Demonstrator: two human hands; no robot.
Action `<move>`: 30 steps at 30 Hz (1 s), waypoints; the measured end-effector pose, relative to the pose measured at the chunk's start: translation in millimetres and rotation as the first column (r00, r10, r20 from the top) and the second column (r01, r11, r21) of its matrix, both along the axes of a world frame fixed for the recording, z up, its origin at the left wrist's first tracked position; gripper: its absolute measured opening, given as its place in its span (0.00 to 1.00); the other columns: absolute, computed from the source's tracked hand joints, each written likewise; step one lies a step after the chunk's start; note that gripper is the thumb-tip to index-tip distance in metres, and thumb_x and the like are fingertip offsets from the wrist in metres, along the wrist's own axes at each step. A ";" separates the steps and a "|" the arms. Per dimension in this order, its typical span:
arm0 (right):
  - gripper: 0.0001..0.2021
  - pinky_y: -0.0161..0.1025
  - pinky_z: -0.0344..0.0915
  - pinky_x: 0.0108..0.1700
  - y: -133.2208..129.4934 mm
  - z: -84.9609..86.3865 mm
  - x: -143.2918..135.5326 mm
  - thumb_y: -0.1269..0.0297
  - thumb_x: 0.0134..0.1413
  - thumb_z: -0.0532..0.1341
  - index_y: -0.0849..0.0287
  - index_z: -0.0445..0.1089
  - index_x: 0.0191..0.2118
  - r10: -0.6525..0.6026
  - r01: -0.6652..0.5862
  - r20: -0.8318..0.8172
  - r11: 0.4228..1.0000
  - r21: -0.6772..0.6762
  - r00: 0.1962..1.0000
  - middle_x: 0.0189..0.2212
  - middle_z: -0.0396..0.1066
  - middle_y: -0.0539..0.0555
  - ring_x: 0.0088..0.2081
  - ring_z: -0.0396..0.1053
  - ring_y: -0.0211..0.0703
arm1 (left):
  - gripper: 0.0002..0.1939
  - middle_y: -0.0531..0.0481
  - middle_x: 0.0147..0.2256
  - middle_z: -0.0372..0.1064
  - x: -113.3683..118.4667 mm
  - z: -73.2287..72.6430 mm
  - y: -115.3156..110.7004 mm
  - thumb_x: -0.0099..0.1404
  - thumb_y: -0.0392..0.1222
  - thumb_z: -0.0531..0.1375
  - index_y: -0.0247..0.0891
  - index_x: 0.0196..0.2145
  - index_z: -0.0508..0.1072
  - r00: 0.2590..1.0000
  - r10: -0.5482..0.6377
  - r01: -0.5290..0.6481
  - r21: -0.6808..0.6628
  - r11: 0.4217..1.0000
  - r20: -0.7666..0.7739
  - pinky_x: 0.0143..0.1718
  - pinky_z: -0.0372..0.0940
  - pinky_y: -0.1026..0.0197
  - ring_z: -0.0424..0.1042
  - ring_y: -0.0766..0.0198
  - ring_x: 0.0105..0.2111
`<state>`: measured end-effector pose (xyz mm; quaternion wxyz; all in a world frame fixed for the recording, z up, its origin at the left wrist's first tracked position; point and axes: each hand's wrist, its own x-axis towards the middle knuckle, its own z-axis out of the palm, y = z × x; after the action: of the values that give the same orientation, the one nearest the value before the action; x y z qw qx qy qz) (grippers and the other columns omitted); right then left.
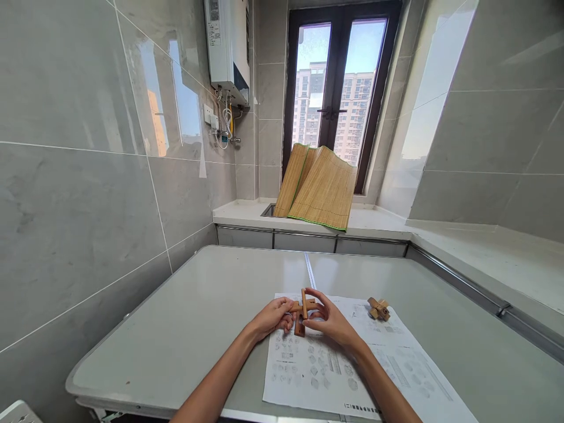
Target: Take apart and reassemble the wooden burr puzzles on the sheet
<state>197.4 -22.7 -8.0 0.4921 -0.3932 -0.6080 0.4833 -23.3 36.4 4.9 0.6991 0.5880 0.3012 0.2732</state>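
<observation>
Over a printed sheet, my left hand pinches a light wooden puzzle piece that lies roughly level. Thumb and fingers of my right hand grip a wooden stick at its two ends, holding it upright against the other pieces. A darker brown wooden piece hangs or stands just below, between both hands; whether it is joined to the others I cannot tell. To the right on the paper rests a cluster of interlocked wooden pieces, touched by neither hand.
The sheet, covered in small diagrams, lies on a pale folding table with a metal seam. Behind it a white counter carries a folded bamboo mat before the window. A tiled wall borders the left side.
</observation>
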 end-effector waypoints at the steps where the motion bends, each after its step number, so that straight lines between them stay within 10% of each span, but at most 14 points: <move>1: 0.40 0.56 0.70 0.52 -1.1 0.1 -1.2 0.58 0.48 0.74 0.45 0.60 0.66 0.015 -0.016 0.016 1.000 0.005 1.000 0.49 0.77 0.56 0.42 0.75 0.51 | 0.27 0.53 0.29 0.69 0.5 -2.0 0.1 0.63 0.64 0.64 0.36 0.38 0.65 1.000 0.000 0.000 0.010 1.000 -0.006 0.24 0.60 0.65 0.67 0.71 0.22; 24: 0.42 0.52 0.70 0.48 -6.7 5.2 -8.0 0.60 0.45 0.75 0.48 0.60 0.66 0.025 -0.034 0.136 0.998 0.062 0.990 0.39 0.79 0.52 0.40 0.75 0.51 | 0.26 0.57 0.25 0.67 4.6 -1.6 -4.7 0.65 0.67 0.60 0.39 0.38 0.61 0.995 -0.066 0.073 0.106 0.992 -0.075 0.20 0.54 0.65 0.58 0.73 0.17; 30: 0.48 0.54 0.69 0.55 -0.8 -5.7 -5.4 0.58 0.45 0.75 0.40 0.52 0.69 -0.085 0.069 0.131 0.990 0.121 0.988 0.68 0.58 0.56 0.51 0.72 0.51 | 0.27 0.54 0.29 0.68 5.5 -1.1 -3.7 0.65 0.67 0.60 0.38 0.40 0.64 0.998 0.036 -0.028 0.158 0.987 -0.048 0.20 0.56 0.66 0.58 0.72 0.19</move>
<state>192.0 -23.5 -13.7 0.4900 -0.4193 -0.6515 0.3995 -17.8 32.7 3.7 0.6383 0.6432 0.3058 0.2923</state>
